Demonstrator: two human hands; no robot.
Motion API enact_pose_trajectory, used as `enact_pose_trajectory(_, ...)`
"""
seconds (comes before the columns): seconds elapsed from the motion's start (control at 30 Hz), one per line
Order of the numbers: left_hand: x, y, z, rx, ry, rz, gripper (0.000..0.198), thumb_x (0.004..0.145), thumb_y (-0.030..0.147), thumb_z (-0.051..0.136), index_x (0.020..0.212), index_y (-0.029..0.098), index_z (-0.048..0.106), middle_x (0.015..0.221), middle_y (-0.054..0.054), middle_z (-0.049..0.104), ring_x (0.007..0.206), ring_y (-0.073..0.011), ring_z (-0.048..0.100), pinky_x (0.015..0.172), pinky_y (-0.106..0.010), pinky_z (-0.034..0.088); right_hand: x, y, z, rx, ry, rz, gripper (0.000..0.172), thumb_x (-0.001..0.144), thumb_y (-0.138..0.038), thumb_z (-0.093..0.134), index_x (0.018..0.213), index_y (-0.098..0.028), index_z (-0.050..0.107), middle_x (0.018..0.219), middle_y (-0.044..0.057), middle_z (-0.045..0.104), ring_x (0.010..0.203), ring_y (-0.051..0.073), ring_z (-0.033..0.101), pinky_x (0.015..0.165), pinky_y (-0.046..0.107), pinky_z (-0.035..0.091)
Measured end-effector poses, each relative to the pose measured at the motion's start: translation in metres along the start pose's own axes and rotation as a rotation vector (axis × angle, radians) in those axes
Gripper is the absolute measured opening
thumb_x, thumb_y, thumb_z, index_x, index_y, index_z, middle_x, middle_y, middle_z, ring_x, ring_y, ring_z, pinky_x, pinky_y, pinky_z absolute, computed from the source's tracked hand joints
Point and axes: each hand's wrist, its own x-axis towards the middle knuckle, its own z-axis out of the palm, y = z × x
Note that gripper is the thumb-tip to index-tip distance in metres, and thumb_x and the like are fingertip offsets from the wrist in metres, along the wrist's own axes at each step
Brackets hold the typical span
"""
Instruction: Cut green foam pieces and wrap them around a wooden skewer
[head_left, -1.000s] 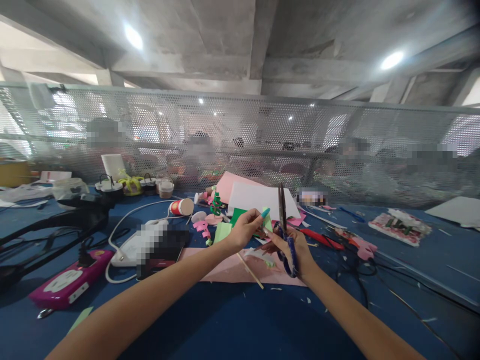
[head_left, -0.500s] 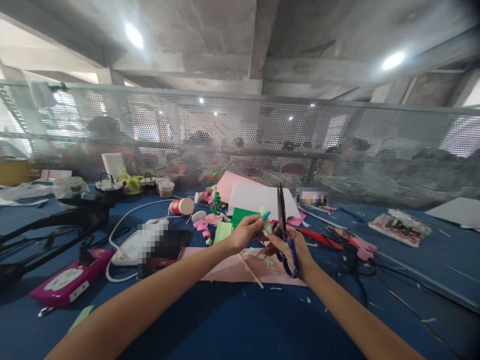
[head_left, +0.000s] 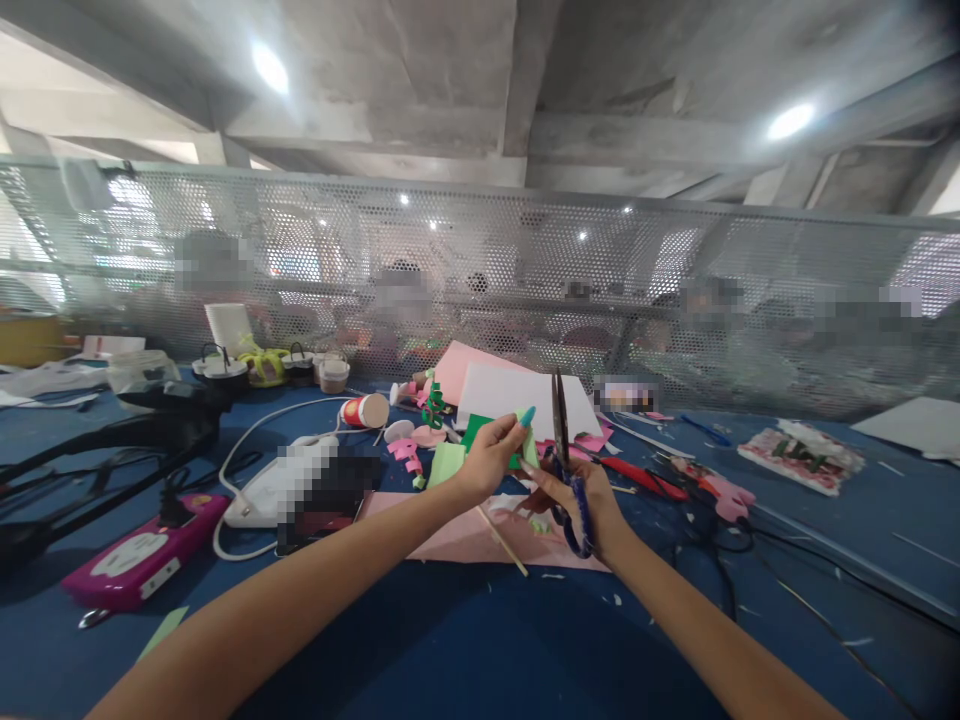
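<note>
My left hand (head_left: pixel 491 458) is closed in a pinch on a small light green paper piece (head_left: pixel 529 450), its blue thumbnail turned up. Beside it, my right hand (head_left: pixel 592 500) has its fingers through the dark blue handles of a pair of scissors (head_left: pixel 560 415), whose dark blades point upward, close to the paper. The right thumb and fingertips reach to the lower end of the green piece; whether they grip it is hard to see. Below both hands lies a pink sheet (head_left: pixel 435 540) with paper scraps and a thin wooden stick (head_left: pixel 504 543) on it.
Green paper (head_left: pixel 448 465), a white sheet (head_left: pixel 517 390) and curled pink pieces (head_left: pixel 405 452) lie beyond the hands. Left are a magenta power strip (head_left: pixel 142 560), a white cable and a red cup (head_left: pixel 365 411). Right are red-handled pliers (head_left: pixel 645 478) and black cords. A perforated metal screen (head_left: pixel 480 230) stands behind.
The left hand has turned a little, showing more of the light green paper and the blue thumbnail. The scissors have shifted slightly left with the right hand.
</note>
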Motion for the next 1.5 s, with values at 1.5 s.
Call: enact_pose_trajectory(1.5, 0.005, 0.003, -0.010, 0.170, -0.034, 0.080, 0.037, 0.065, 0.048, 0.066, 0.062, 0.016, 0.046, 0.062, 0.004, 0.044, 0.056, -0.0081, 0.045, 0.051, -0.020, 0.039, 0.003, 0.009, -0.007, 0.029, -0.108, -0.021, 0.035, 0.073, -0.048, 0.065, 0.082, -0.014, 0.063, 0.052, 0.003, 0.063, 0.040, 0.014, 0.054, 0.038, 0.021, 0.039)
